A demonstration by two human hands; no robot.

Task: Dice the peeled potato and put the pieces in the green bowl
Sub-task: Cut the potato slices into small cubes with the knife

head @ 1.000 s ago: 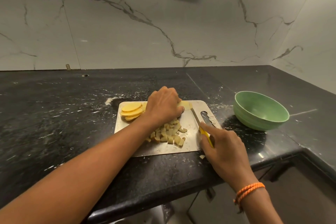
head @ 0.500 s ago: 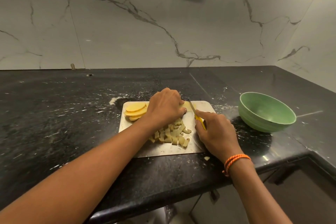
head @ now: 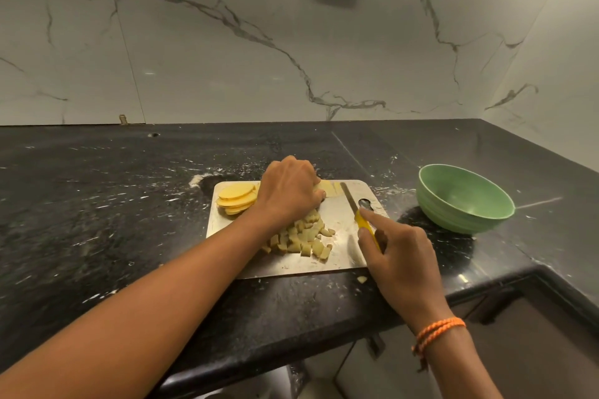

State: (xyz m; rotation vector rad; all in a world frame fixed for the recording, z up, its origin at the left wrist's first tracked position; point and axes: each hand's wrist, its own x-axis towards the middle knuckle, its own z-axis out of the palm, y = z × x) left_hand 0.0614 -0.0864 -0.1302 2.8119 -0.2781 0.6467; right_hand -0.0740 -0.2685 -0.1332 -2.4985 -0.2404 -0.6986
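Left hand (head: pixel 288 191) curled over pale yellow potato strips (head: pixel 329 188); right hand (head: pixel 397 256) gripped a yellow-handled knife (head: pixel 358 214), pale potato cubes (head: pixel 303 236) between them, round green bowl (head: pixel 463 199) beyond the right.

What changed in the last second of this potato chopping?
The right hand swung the knife in against the potato under the left hand, then drew it back out to the right. The diced pieces, the slices and the green bowl stayed put.
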